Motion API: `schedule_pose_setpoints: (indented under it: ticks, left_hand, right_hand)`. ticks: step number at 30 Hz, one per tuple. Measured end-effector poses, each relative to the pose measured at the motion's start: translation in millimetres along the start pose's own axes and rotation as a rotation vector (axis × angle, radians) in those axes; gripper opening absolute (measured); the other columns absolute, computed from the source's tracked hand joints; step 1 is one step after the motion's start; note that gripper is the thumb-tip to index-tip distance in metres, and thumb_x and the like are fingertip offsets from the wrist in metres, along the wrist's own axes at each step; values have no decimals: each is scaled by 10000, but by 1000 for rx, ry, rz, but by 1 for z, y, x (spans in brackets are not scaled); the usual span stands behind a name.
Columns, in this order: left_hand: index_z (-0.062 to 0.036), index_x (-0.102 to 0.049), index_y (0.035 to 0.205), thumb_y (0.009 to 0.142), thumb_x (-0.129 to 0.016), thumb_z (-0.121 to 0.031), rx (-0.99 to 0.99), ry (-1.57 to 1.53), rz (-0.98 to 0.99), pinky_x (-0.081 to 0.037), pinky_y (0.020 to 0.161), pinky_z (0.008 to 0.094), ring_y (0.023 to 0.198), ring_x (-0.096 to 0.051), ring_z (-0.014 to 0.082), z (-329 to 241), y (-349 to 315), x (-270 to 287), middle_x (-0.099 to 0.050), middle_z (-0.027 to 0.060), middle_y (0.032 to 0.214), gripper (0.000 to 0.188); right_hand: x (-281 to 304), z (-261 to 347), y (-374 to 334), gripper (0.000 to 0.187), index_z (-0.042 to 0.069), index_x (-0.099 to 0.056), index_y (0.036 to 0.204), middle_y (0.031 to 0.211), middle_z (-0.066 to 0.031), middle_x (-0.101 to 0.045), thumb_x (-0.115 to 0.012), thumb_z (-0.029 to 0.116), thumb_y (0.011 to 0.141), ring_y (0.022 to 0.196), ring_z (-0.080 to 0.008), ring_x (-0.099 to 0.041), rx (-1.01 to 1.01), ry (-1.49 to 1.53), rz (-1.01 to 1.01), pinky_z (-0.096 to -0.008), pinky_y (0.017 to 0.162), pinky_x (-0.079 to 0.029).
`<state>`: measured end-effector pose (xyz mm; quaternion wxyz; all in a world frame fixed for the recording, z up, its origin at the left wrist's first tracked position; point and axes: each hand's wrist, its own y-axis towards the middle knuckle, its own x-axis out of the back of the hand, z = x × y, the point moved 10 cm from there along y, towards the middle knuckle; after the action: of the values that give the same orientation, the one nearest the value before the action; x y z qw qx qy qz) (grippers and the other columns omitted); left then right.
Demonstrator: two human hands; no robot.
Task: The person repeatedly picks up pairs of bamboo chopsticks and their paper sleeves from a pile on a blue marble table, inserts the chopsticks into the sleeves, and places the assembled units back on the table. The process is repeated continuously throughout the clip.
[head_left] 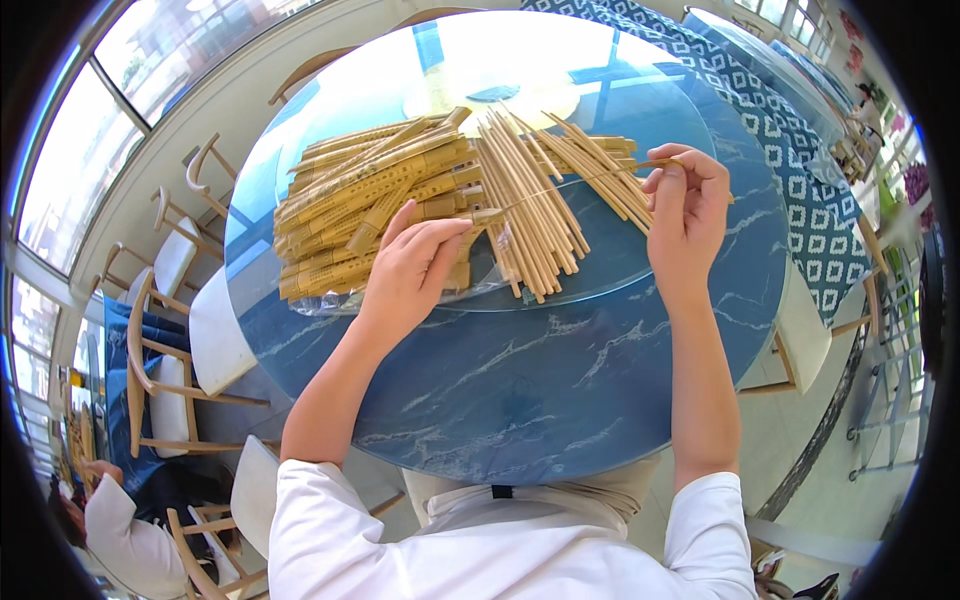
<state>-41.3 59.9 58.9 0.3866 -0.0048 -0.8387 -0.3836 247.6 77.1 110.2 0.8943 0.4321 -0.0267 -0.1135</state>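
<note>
Right hand (688, 205) is pinched shut on the far end of a thin bare wooden chopstick pair (580, 182), holding it up just over the glass turntable (640, 285). Left hand (412, 262) has fingers curled closed round a tan paper chopstick sleeve (482, 213) at the pair's near tip, so both hands are clamped, one per end, well apart w/ the sticks bridging them. Looks to me like the sleeving step: tips are right at the sleeve mouth, not far in yet afaict.

Next move prob needs the right hand to keep both sticks side by side and push straight along the sleeve while the left keeps the mouth open. Paper's flimsy, so a skewed angle could snag or tear it imo.

On the turntable: pile of loose bare chopsticks (535, 200) at the middle, heap of tan sleeved ones (360, 200) on its left side over clear plastic. Turntable sits on a round blue marble-look table (520, 400); wooden chairs (165, 300) off to its left.
</note>
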Motion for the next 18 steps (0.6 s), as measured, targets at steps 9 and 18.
schedule_pose_setpoints:
  ticks: [9, 18]
  left_hand:
    - [-49, -473, 1535, 971, -744, -235, 37, 93, 193, -397, 1178, 449, 1412, -509, 356, -21, 26, -43, -555, 176, 1514, 653]
    - [-54, -570, 1466, 1065, -635, -274, 455, -575, 388, -549, 747, 275, 1022, -682, 143, -49, 107, -157, -720, 64, 1174, 463]
  right_hand:
    - [31, -43, -16, 113, 36, -585, 1171, 1037, -69, -654, -598, 63, 1062, 806, -99, -614, -73, 6, -119, -261, 676, -513]
    - [43, -52, -13, 157, 47, -634, 1192, 893, -49, -679, -645, 112, 1049, 769, -99, -579, -86, -196, -43, -265, 690, -495]
